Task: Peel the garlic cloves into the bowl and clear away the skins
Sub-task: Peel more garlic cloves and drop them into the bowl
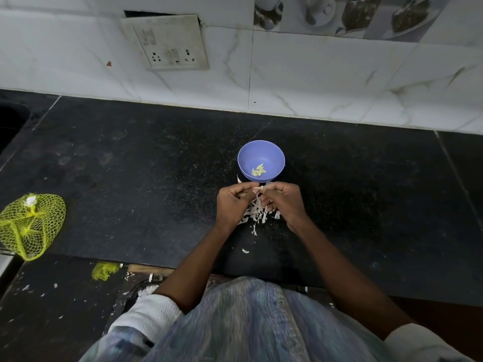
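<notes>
Nearest, both hands meet just above the black table point(130, 178), fingers curled inward. The left hand point(234, 203) and the right hand point(283, 202) pinch a small pale garlic clove point(258, 188) between their fingertips, each clamped on it from its own side; how much skin is left on it is too small to tell. Beneath and between the hands lies a heap of white papery skins point(257, 212), with a few stray flakes point(245, 250) nearer the table's front edge. Just beyond the hands stands a blue bowl point(261, 158), upright, holding several peeled yellowish cloves point(258, 170) at its bottom. Far off to the left sits a yellow mesh bag point(30, 226), and a socket plate point(167, 43) hangs on the tiled wall behind
</notes>
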